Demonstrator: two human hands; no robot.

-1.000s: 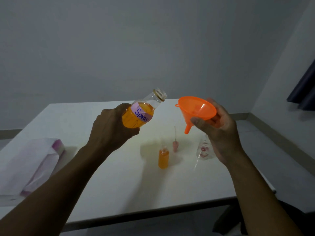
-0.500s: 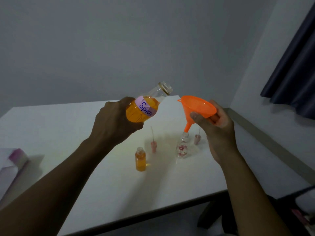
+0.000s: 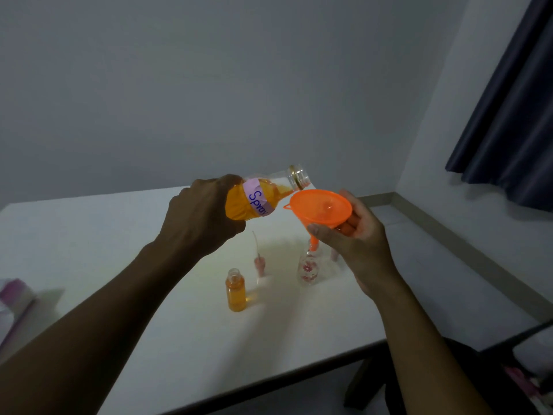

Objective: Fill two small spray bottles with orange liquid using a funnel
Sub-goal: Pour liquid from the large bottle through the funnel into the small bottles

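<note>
My left hand (image 3: 203, 214) grips a large clear bottle (image 3: 257, 199) of orange liquid with a pink label, tilted so its open neck hangs just over the rim of the orange funnel (image 3: 321, 209). My right hand (image 3: 356, 238) holds that funnel, whose spout sits at the mouth of a small clear bottle with red flowers (image 3: 308, 269) on the white table (image 3: 149, 235). A second small bottle (image 3: 235, 290), uncapped and full of orange liquid, stands to its left. One pink spray cap with a tube (image 3: 259, 262) lies between them; another (image 3: 335, 254) is half hidden behind my right hand.
A pink-and-white package (image 3: 15, 298) lies at the table's left edge. The table's front edge runs close below my arms, with a dark chair (image 3: 466, 381) at the lower right. A dark curtain (image 3: 514, 115) hangs at the right wall.
The large bottle has tilted further and its neck has come over the funnel. The funnel spout has dropped onto the flowered bottle's mouth. The view has swung to the right.
</note>
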